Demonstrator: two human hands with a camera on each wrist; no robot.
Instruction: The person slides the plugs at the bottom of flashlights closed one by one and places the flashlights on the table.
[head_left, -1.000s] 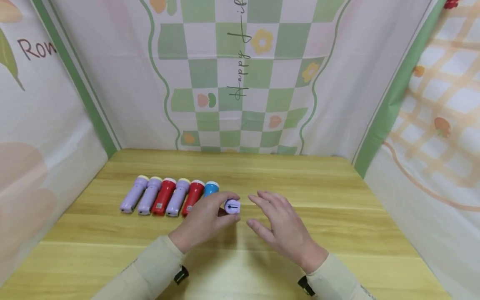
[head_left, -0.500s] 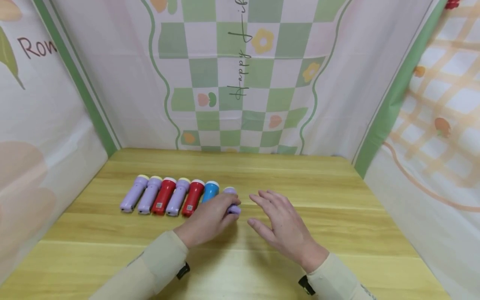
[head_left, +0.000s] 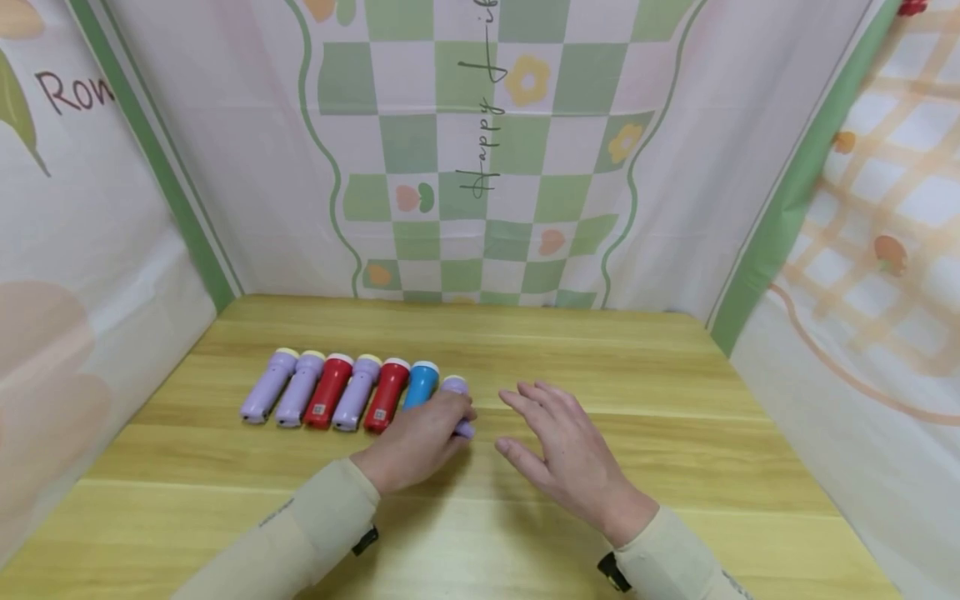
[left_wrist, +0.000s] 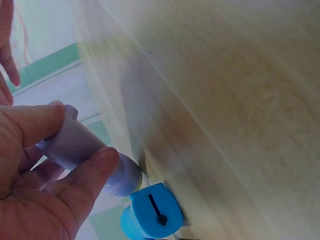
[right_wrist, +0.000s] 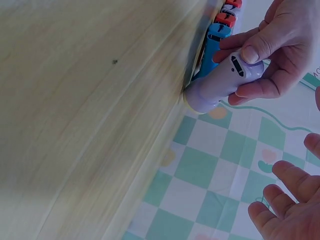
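Note:
My left hand [head_left: 416,437] grips a lilac flashlight [head_left: 455,385] at the right end of a row of flashlights. In the right wrist view, the thumb and fingers wrap the tail of the lilac flashlight [right_wrist: 215,87]. It is tilted, tail raised and head low at the tabletop. Right beside it lies the blue flashlight [head_left: 420,385], partly hidden by my left hand; its slotted end shows in the left wrist view as a blue cap [left_wrist: 157,212]. My right hand [head_left: 573,454] hovers to the right with fingers spread, touching nothing.
Leftward, red flashlights [head_left: 330,392] and lilac ones [head_left: 270,387] lie side by side in a slanted row on the wooden table [head_left: 637,358]. A patterned cloth [head_left: 517,167] hangs behind the table's back edge, with more cloth at both sides.
My left hand has tipped the lilac flashlight from tail-end facing up toward lying down, and shifted it slightly left toward the blue one. The right hand has stayed still.

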